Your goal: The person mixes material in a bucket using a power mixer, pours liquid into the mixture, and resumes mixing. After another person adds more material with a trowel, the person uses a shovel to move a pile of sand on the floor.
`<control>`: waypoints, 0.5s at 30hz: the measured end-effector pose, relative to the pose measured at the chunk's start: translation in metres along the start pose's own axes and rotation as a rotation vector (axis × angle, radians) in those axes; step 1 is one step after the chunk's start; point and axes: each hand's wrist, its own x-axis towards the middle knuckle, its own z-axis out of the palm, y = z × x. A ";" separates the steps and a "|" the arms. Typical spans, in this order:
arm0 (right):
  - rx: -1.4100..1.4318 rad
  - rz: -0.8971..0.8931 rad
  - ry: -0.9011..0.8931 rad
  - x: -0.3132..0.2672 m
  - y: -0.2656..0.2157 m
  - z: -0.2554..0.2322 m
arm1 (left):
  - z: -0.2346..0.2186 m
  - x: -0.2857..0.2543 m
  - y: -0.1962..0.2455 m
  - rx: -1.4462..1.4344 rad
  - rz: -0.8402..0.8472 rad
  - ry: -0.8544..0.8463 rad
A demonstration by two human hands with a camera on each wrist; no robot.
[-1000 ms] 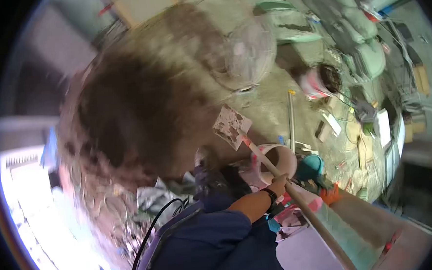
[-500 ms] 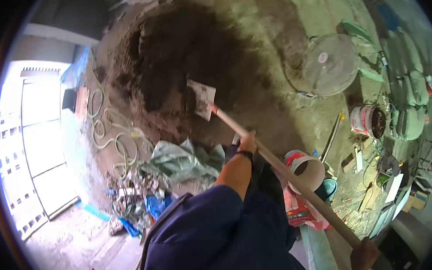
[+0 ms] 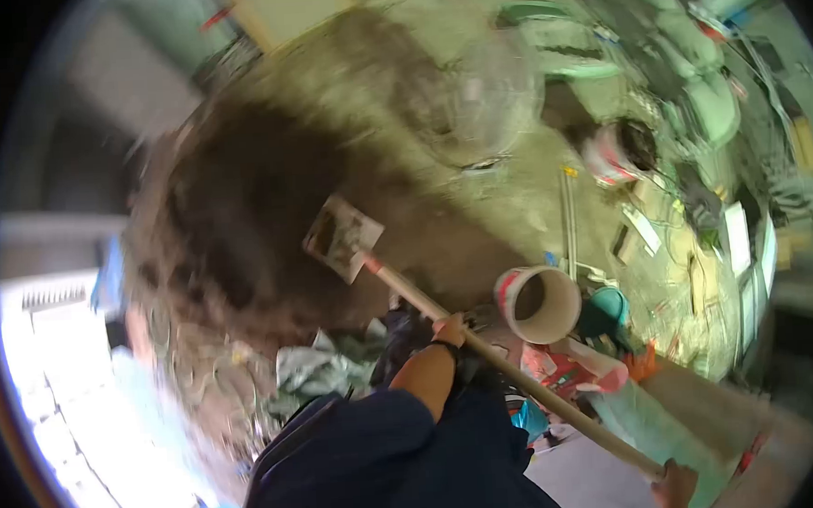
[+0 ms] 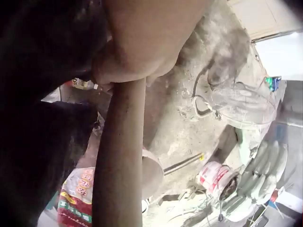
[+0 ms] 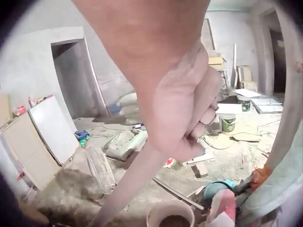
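A square-bladed shovel (image 3: 514, 372) with a long wooden handle and red at its neck slants across the head view. My left hand (image 3: 448, 329), a dark band at its wrist, grips the handle partway up. Farther back, my right hand (image 3: 673, 488) holds the handle's upper end; in the right wrist view its fingers (image 5: 201, 127) are curled round it. The shovel's pale blade (image 3: 341, 239) has dark patches on it and overlaps the edge of a dark soil heap (image 3: 239, 208). Right of the handle stands a white bucket (image 3: 566, 315) with a red label.
A second bucket (image 3: 604, 156) of dark material stands farther off. Near it are a round wire fan (image 3: 495, 102) and stacked pale sacks (image 3: 716, 109). A teal bucket (image 3: 611, 303) and red-printed bag (image 3: 555, 366) lie to the right. Grey-green sheeting (image 3: 316, 369) lies near the feet.
The head view swung left, then back right. The shovel blade went from beside the bucket to the soil heap and now shows at its edge. The right hand has come into view.
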 end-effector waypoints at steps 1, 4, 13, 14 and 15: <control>0.010 0.063 -0.040 -0.018 0.019 0.037 | -0.002 -0.012 0.039 -0.200 -0.228 -0.085; 0.138 0.163 -0.022 -0.105 0.056 0.091 | 0.080 -0.028 0.106 -0.741 -1.069 -0.102; 0.362 0.620 -0.385 -0.328 0.024 0.147 | 0.208 -0.120 0.203 0.119 0.346 -0.847; 0.445 0.666 -0.463 -0.335 0.011 0.135 | 0.240 -0.116 0.200 -0.002 0.217 -0.893; 0.430 0.697 -0.410 -0.348 -0.008 0.151 | 0.240 -0.118 0.232 -0.001 0.228 -0.900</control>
